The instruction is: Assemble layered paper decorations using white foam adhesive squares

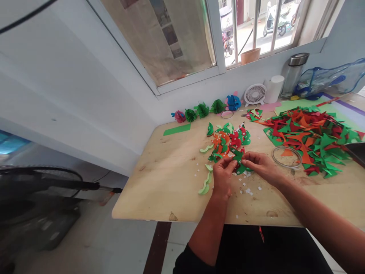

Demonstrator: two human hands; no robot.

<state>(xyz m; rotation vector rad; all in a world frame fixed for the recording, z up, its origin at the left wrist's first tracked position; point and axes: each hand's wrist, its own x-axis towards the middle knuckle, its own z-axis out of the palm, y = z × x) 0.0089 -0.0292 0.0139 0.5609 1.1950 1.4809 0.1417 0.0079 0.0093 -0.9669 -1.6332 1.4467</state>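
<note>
Both hands meet over the wooden table (159, 171) and pinch one dark green paper cutout (237, 153) between thumbs and fingers. My left hand (224, 173) grips its left side, and my right hand (259, 164) its right side. Just beyond them lies a loose pile of cut paper shapes: orange pieces (221, 137), red pieces (235, 140) and green ones, several with small white squares on them. Pale green wavy strips (205, 184) rest left of my left hand. Small white paper squares (248, 191) are scattered below my hands.
A big heap of red, orange and green paper scraps (309, 137) covers the right side, with a roll of tape (286, 157) at its near edge. Along the wall stand folded paper figures (203, 110), a small white fan (255, 94) and a glass bottle (293, 76).
</note>
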